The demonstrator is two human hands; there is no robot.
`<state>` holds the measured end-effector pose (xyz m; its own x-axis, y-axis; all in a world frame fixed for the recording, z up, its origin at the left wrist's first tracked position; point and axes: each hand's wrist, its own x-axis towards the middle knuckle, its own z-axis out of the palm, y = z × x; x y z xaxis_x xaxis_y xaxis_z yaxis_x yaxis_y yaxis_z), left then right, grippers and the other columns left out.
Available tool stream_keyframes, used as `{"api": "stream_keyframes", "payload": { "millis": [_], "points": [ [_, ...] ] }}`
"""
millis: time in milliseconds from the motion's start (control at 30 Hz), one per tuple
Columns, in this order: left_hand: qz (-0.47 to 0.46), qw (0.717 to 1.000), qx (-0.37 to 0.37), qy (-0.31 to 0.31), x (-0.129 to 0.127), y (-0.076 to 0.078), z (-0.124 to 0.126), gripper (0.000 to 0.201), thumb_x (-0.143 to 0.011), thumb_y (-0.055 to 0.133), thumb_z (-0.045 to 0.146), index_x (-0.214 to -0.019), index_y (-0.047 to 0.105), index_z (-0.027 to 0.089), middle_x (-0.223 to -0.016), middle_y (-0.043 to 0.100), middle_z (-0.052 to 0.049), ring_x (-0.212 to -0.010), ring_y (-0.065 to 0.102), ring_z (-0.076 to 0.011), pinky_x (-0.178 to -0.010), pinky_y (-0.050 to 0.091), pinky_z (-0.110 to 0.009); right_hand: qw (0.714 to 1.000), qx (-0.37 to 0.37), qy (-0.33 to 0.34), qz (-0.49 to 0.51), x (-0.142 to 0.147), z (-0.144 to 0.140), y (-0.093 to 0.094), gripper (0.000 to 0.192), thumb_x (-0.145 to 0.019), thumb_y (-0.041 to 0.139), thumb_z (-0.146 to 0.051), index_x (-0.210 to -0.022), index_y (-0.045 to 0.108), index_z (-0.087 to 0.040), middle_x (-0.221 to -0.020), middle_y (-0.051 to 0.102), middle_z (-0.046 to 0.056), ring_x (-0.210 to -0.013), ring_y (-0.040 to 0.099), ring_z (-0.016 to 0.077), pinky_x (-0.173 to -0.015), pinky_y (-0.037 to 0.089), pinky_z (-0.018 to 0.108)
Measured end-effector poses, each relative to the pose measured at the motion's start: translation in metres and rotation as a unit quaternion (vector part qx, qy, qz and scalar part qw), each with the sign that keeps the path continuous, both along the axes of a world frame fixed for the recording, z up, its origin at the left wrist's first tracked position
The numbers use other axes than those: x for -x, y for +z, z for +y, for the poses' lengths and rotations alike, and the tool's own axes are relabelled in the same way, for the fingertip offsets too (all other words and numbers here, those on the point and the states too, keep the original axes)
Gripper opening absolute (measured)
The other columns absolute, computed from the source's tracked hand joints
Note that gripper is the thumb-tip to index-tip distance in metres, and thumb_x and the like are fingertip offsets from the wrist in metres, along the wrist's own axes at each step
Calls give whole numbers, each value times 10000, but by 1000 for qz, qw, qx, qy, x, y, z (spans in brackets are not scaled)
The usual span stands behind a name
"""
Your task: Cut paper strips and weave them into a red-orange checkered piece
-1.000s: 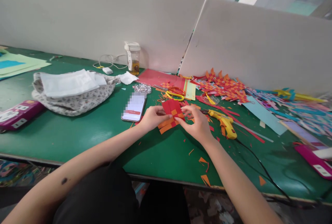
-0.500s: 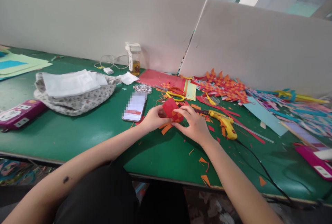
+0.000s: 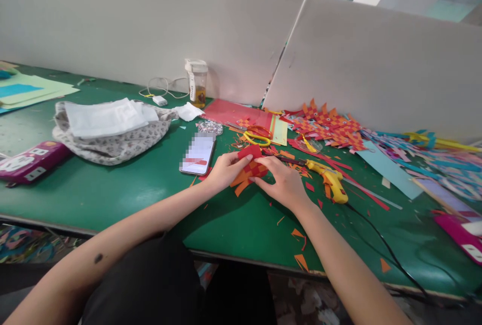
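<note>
Between my two hands is a woven paper piece (image 3: 254, 168) in red and orange checks, with loose orange strip ends at its lower left. My left hand (image 3: 226, 170) grips its left side, the thumb lying across the red upper part. My right hand (image 3: 281, 180) pinches the right edge between thumb and fingers. Just behind the piece lie scissors with yellow handles (image 3: 257, 139) and orange and red paper scraps. A yellow glue gun (image 3: 328, 180) rests to the right of my right hand, and a phone (image 3: 198, 153) lies left of the piece.
Finished-looking red and orange woven pieces (image 3: 327, 125) are heaped at the back right, beside many coloured paper strips (image 3: 444, 161). A lidded bottle (image 3: 196, 84) stands by the partition. A patterned cloth bag (image 3: 113, 146) lies left. The glue gun's black cord (image 3: 384, 244) crosses the right side.
My left thumb has moved up and over onto the front of the woven paper piece, which now faces me more fully. The whole view has shifted slightly.
</note>
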<state>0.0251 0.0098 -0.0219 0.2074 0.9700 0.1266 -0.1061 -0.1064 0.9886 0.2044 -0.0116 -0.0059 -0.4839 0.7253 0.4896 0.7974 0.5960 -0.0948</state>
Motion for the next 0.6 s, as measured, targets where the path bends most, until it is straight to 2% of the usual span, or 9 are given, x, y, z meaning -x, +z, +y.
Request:
{"api": "stream_keyframes", "payload": {
  "millis": [133, 467, 533, 600],
  "points": [
    [-1, 1000, 10, 2, 0, 2, -1, 307, -756, 605, 410, -872, 693, 139, -729, 687, -49, -730, 620, -171, -639, 478, -260, 1000, -3, 5, 8, 1, -1, 0, 343, -817, 554, -399, -1125, 491, -260, -1081, 639, 34, -902, 644, 187, -700, 520, 294],
    [-7, 1000, 29, -4, 0, 1, -1, 342, -736, 617, 446, -845, 690, 130, -721, 688, -53, -695, 619, -162, -610, 470, -246, 999, -24, -1, 31, 2, -2, 0, 288, -798, 573, -409, -1042, 561, -256, -1143, 618, 48, -967, 633, 203, -754, 529, 316],
    [-10, 999, 34, -11, 0, 2, -2, 358, -737, 614, 459, -859, 689, 131, -734, 691, -55, -701, 623, -164, -619, 476, -253, 998, -9, 3, 59, 3, -3, 2, 311, -789, 585, -395, -1067, 550, -260, -1167, 602, 53, -973, 628, 209, -775, 524, 329],
    [-19, 999, 47, -19, 0, 3, -2, 371, -737, 612, 468, -875, 686, 131, -750, 694, -60, -703, 628, -166, -629, 484, -265, 991, 23, 7, 132, 4, -4, 3, 371, -778, 599, -373, -1118, 511, -253, -1181, 590, 68, -945, 635, 204, -770, 526, 330]
  ]
}}
